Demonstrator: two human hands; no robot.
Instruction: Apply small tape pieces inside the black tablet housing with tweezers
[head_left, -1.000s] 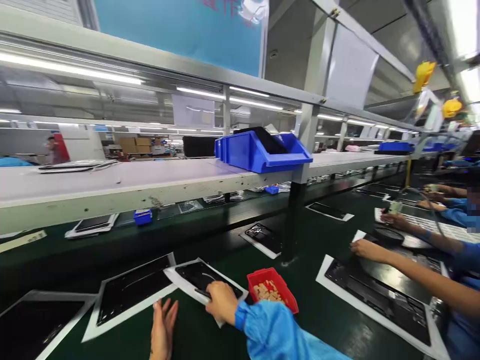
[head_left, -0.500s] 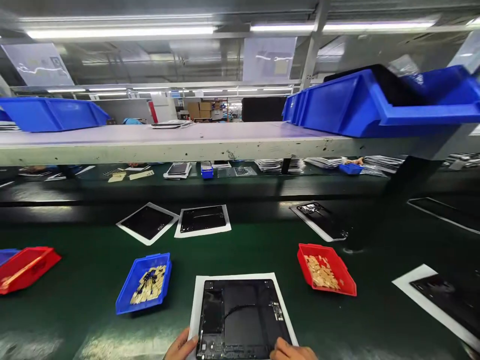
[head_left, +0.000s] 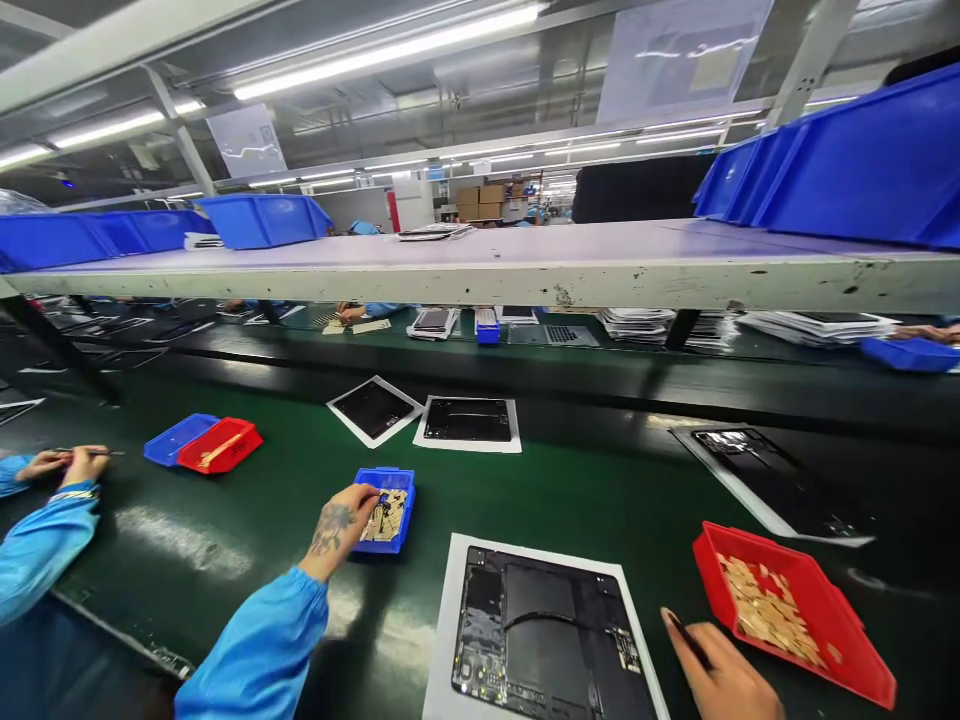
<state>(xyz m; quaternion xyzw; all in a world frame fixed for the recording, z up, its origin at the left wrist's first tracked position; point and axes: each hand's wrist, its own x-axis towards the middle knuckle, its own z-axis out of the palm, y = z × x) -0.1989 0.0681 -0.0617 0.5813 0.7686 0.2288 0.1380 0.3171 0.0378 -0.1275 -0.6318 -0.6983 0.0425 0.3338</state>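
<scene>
My right hand [head_left: 724, 675] lies on the desk [head_left: 600, 490] pinching a thin dark tool [head_left: 690, 640], beside the open tablet shell [head_left: 544, 640]. Farther out, my left hand [head_left: 346, 515] dips curled fingers into the small blue bin [head_left: 390, 510]; whether it grips anything I cannot tell.

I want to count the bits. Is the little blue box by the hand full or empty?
Neither: the small blue bin is partly filled. Tan pieces cover its floor below the rim, and the left hand reaches its fingers into it.
</scene>
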